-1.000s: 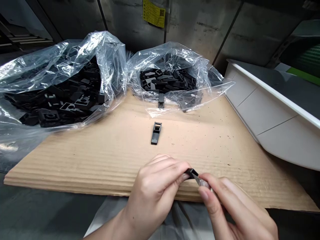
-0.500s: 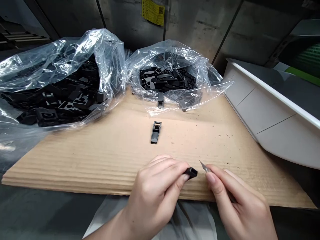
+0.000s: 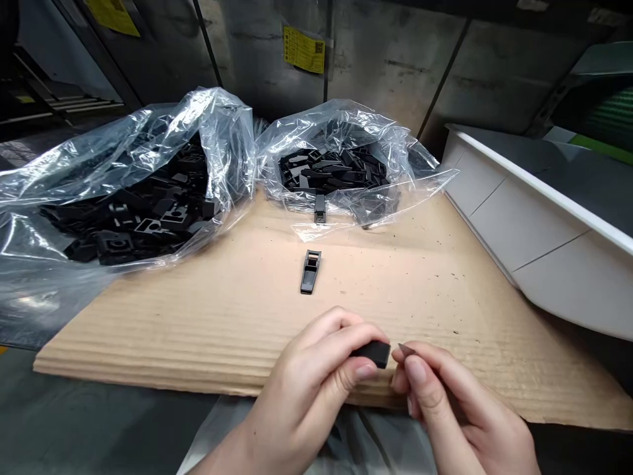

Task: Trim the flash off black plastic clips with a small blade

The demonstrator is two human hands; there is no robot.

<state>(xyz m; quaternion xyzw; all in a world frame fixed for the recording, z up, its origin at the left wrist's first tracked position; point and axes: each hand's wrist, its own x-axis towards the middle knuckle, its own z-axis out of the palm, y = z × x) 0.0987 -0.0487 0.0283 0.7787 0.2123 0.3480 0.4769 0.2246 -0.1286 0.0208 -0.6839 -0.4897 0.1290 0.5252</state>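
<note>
My left hand (image 3: pixel 306 376) pinches a black plastic part (image 3: pixel 376 354) between thumb and fingers, just above the near edge of a corrugated cardboard sheet (image 3: pixel 198 330). My right hand (image 3: pixel 440 402) holds a small craft-knife blade (image 3: pixel 405 348) between thumb and forefinger. Its tip is right beside the part's right end, and most of the blade is hidden by my fingers. A black plastic clip (image 3: pixel 310 272) lies flat on the cardboard ahead of my hands. Another black clip (image 3: pixel 320 208) rests at the edge of the farther bag.
Two clear plastic bags hold heaps of black plastic parts: one at left (image 3: pixel 217 132), one at back centre (image 3: pixel 336 125). A white curved-edged unit (image 3: pixel 544 264) stands along the right. A grey wall (image 3: pixel 395 66) with a yellow label (image 3: pixel 304 50) rises behind.
The blade touched the part a second ago, then moved off to the right, and has now come back close to it. The part has turned slightly in my left hand, and the view has shifted slightly.
</note>
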